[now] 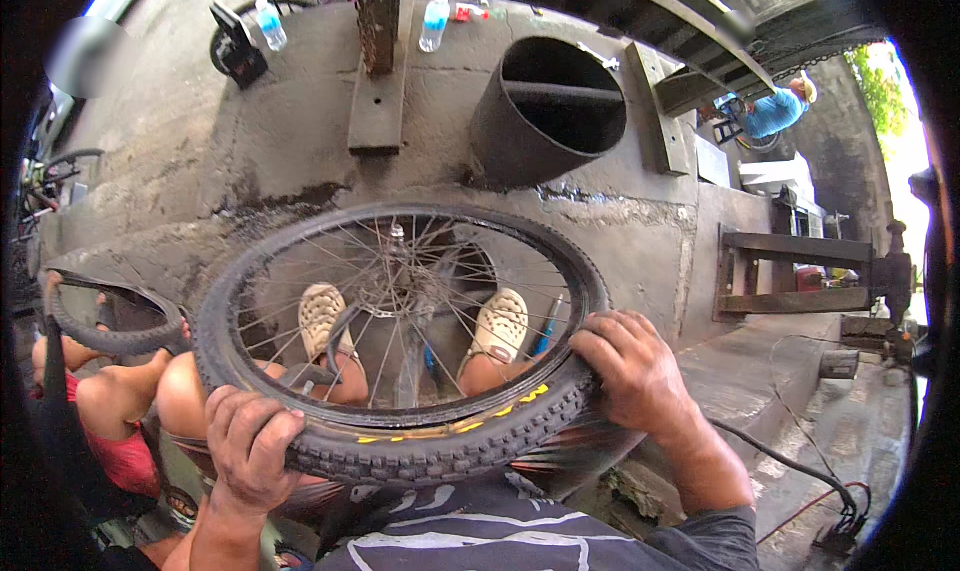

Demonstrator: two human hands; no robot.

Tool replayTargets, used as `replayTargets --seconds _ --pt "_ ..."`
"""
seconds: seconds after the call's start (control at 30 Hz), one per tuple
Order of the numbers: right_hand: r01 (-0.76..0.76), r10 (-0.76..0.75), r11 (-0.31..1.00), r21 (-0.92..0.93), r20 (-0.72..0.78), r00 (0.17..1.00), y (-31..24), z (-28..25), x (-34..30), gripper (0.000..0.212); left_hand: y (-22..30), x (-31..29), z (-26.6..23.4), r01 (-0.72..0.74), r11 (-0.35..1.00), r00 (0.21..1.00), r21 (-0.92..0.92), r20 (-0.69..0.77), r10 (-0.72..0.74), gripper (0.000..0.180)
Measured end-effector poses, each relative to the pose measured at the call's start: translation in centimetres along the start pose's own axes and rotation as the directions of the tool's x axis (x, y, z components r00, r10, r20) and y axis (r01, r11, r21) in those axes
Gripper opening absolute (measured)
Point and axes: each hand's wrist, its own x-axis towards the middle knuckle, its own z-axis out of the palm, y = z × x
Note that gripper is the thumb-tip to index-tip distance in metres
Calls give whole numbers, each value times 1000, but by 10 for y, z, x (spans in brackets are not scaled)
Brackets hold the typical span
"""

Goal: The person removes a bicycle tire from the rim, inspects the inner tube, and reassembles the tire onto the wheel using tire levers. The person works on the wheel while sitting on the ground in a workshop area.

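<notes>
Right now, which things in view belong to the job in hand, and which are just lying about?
In the job:
- black knobby rubber tyre with yellow markings, gripped by left hand and right hand
- spoked metal wheel within it

Apparently lying about:
- clear plastic bottle with blue label
- similar bottle to its right
- hollow dark cylinder

One view: left of two fisheye cameras, worn on the person's head; frame upright, unmirrored. I'd say it faces steeply down and slightly forward. Wheel (403, 293) close, mid-frame; left hand (252, 446) and right hand (632, 371) also near, shirt (480, 539) along the lower border. Shoes (322, 316) show through the wheel. Floor (290, 111) recedes past the drum (497, 131); toward the floor's far right edge, a person in blue (770, 116) appears small, distant. Straight edges bow.
</notes>
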Motion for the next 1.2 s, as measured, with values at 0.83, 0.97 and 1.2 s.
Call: replayTargets --seconds 0.83,0.97,1.2 --pt "93 -76 977 194 -97 992 -107 10 24 34 -18 -2 -10 77 996 996 52 47 -80 46" --pt "121 -107 975 185 -83 991 -117 6 31 35 -31 0 -7 11 999 995 -47 102 -6 51" --pt "148 -145 983 105 -42 989 -151 1 62 24 -6 29 -12 104 993 983 -57 156 -94 36"
